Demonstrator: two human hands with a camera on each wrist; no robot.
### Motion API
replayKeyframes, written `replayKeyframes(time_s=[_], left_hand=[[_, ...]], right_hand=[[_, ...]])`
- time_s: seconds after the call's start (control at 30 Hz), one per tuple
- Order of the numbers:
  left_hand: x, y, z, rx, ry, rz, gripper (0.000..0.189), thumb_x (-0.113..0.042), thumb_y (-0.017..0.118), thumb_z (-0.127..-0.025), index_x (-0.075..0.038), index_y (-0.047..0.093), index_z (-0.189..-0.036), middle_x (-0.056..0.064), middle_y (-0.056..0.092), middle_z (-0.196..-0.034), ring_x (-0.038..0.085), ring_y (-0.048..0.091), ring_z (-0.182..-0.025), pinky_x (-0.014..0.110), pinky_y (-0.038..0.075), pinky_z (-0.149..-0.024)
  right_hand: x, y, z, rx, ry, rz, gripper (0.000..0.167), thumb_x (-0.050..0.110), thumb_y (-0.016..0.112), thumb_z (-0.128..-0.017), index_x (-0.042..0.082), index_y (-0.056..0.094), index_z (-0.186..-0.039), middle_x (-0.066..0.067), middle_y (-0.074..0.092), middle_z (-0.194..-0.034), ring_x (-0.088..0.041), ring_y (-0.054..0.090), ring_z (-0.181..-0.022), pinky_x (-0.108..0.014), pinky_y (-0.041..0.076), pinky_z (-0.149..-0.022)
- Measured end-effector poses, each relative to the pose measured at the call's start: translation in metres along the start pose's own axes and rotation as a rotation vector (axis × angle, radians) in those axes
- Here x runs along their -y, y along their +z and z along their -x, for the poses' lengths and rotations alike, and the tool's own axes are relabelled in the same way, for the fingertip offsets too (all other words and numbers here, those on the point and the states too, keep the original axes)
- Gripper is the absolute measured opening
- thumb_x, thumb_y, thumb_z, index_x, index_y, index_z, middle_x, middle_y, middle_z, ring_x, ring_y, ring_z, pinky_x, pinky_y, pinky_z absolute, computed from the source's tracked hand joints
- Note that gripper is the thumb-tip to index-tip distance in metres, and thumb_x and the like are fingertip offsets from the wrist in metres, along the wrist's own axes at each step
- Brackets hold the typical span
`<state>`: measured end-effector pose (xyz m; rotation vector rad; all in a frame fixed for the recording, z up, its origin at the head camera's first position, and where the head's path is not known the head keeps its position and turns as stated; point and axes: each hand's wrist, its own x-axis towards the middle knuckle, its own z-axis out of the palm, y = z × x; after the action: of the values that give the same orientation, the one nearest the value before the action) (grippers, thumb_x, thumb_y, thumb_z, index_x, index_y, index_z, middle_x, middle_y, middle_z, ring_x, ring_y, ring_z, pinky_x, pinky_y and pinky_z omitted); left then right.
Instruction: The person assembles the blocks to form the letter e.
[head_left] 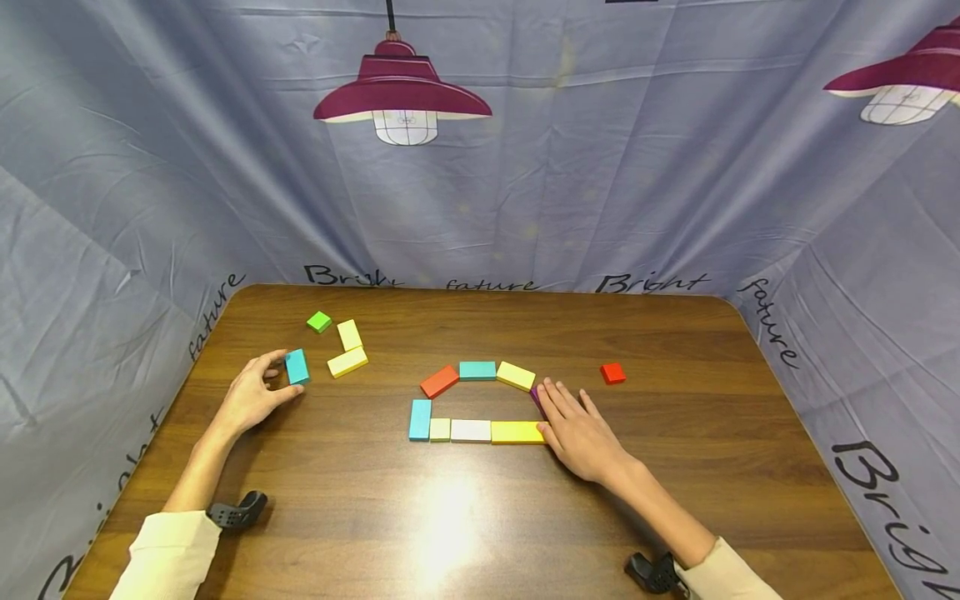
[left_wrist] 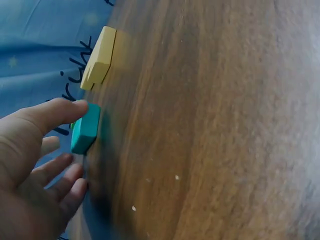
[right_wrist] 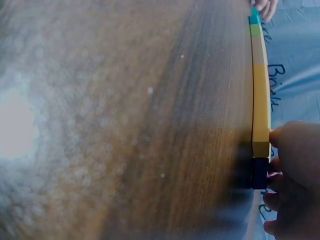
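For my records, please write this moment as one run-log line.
left hand: at loose blue block, grip unclear | right hand: fingers straight, partly covering purple block | small red block: lying apart

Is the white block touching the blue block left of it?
No, a small yellow block sits between the white block and the blue block.

The worktop (head_left: 337, 483) looks like smooth, shiny wood. The blocks (head_left: 471, 431) look smooth and matt. The curtain (head_left: 600, 208) is wrinkly cloth.
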<state>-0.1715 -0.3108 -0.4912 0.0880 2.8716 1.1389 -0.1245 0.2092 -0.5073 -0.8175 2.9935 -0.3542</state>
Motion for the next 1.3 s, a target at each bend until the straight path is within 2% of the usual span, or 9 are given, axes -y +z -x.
replayKeyframes(time_s=[0.1,0.23,0.37,0.53,0.7,0.83,0.97,1.3], left_hand=[[0.003,-0.002,-0.004,0.011,-0.003,0.015,0.081,-0.019,0.075,-0.09,0.011,0.029,-0.149,0.038,0.035,-0.141,0.053,0.043,-0.123,0.064,0.04,-0.097],[0.005,-0.005,-0.011,0.084,-0.03,0.014,0.085,-0.023,0.073,-0.092,0.011,0.023,-0.152,0.037,0.031,-0.144,0.053,0.04,-0.126,0.065,0.038,-0.098],[0.008,-0.007,-0.016,0.107,-0.038,0.001,0.08,-0.025,0.073,-0.092,0.01,0.03,-0.15,0.035,0.036,-0.139,0.052,0.041,-0.125,0.064,0.038,-0.098],[0.01,-0.005,-0.015,0.074,-0.037,0.007,0.075,-0.026,0.074,-0.09,0.01,0.038,-0.145,0.033,0.041,-0.134,0.049,0.045,-0.121,0.061,0.04,-0.095],[0.006,0.0,-0.007,-0.007,-0.038,0.034,0.073,-0.029,0.076,-0.089,0.009,0.043,-0.141,0.03,0.045,-0.128,0.044,0.048,-0.115,0.053,0.043,-0.089],[-0.007,0.007,0.003,-0.08,-0.008,0.033,0.069,-0.028,0.077,-0.088,0.009,0.046,-0.137,0.028,0.047,-0.125,0.043,0.051,-0.112,0.053,0.045,-0.088],[-0.027,0.019,0.016,-0.116,0.035,0.057,0.067,-0.026,0.08,-0.086,0.008,0.048,-0.134,0.026,0.048,-0.124,0.041,0.053,-0.109,0.053,0.046,-0.09],[-0.088,0.06,0.045,-0.11,0.129,0.118,0.062,-0.022,0.086,-0.078,0.001,0.055,-0.126,0.017,0.054,-0.115,0.032,0.057,-0.102,0.048,0.05,-0.088]], right_hand=[[-0.001,0.0,0.0,0.001,0.002,0.002,0.06,0.03,0.048,-0.106,-0.005,0.032,-0.153,-0.023,0.03,-0.157,-0.037,0.03,-0.144,-0.061,0.019,-0.114],[-0.001,0.0,0.0,0.007,0.008,0.001,0.06,0.03,0.048,-0.106,-0.004,0.031,-0.153,-0.022,0.029,-0.157,-0.036,0.029,-0.145,-0.061,0.019,-0.115],[-0.001,0.001,0.001,0.004,0.008,0.0,0.061,0.03,0.048,-0.106,-0.004,0.032,-0.153,-0.022,0.03,-0.157,-0.036,0.029,-0.144,-0.061,0.019,-0.114],[0.0,0.001,0.001,0.002,0.008,-0.002,0.06,0.029,0.05,-0.105,-0.004,0.032,-0.153,-0.022,0.03,-0.157,-0.037,0.03,-0.144,-0.062,0.02,-0.114],[0.0,0.001,0.001,0.004,0.007,-0.005,0.06,0.028,0.05,-0.105,-0.005,0.032,-0.153,-0.022,0.03,-0.157,-0.037,0.029,-0.144,-0.062,0.019,-0.114],[0.0,0.0,0.001,0.005,0.01,-0.01,0.06,0.029,0.049,-0.105,-0.004,0.032,-0.153,-0.022,0.03,-0.157,-0.037,0.029,-0.145,-0.062,0.018,-0.115],[0.0,0.0,0.001,0.005,0.011,-0.014,0.06,0.029,0.049,-0.106,-0.004,0.032,-0.153,-0.021,0.03,-0.157,-0.036,0.028,-0.145,-0.062,0.018,-0.115],[0.001,-0.001,0.001,0.001,0.01,-0.019,0.06,0.029,0.05,-0.105,-0.004,0.033,-0.153,-0.021,0.03,-0.157,-0.036,0.028,-0.145,-0.061,0.018,-0.115]])
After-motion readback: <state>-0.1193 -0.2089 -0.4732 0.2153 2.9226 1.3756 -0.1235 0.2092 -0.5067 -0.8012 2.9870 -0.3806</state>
